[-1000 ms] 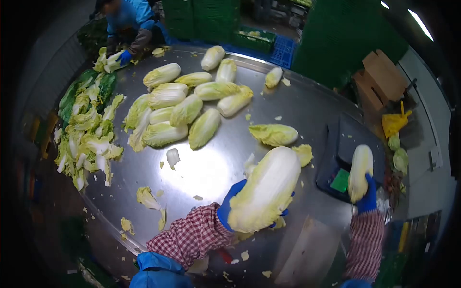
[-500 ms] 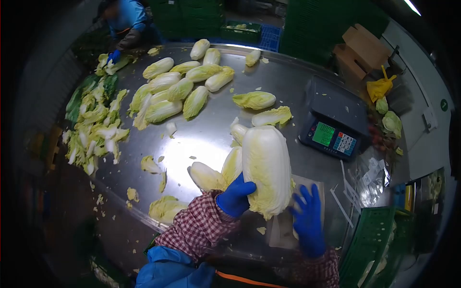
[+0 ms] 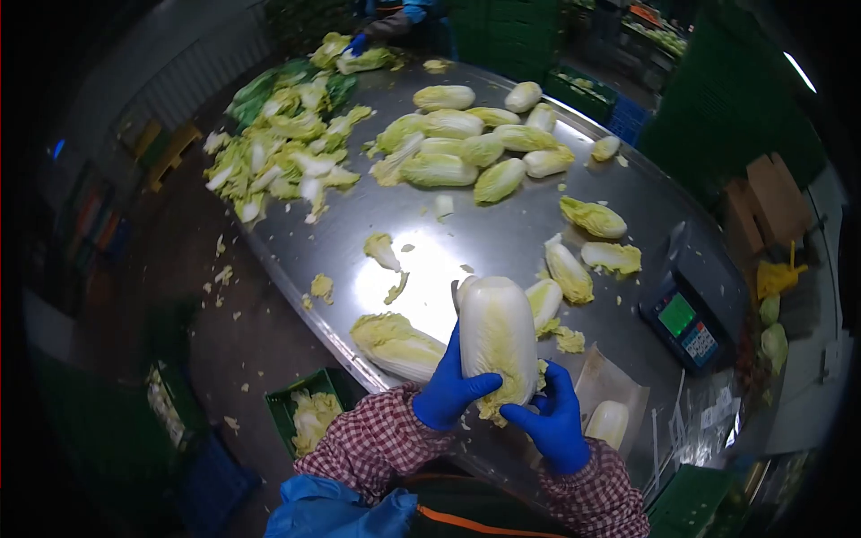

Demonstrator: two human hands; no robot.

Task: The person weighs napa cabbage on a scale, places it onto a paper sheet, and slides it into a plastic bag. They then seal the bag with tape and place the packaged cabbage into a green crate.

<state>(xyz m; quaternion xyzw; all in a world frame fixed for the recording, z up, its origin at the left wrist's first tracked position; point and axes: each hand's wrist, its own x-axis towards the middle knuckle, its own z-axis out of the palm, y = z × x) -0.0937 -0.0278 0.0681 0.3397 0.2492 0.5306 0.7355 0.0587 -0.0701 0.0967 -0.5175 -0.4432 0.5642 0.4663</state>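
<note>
A large napa cabbage [image 3: 498, 336] is raised over the near side of the table, white base pointing away and leafy tip toward me. My blue-gloved left hand [image 3: 453, 386] grips it from the left, thumb across its lower face. At the lower right, my gloved right hand [image 3: 552, 417] closes its fingers and thumb on the leafy tip. Right of that hand, another napa cabbage [image 3: 608, 423] lies on a pale sheet [image 3: 628, 392]. A bigger leafy head [image 3: 395, 345] rests at the table's near edge, left of my hands. Behind the held cabbage sits a yellowish head [image 3: 543, 302], partly hidden.
Several napa cabbages [image 3: 439, 170] cluster across the metal table [image 3: 359, 238]. Trimmed leaves [image 3: 287, 148] heap at the far left, where a co-worker's gloved hand [image 3: 357, 45] touches them. A scale [image 3: 686, 323] stands right. A green crate [image 3: 282, 412] with leaves sits below the near edge.
My right hand, spread apart from the cabbage before, has moved in and taken hold of its leafy tip. My left hand still grips it. The view has swung left.
</note>
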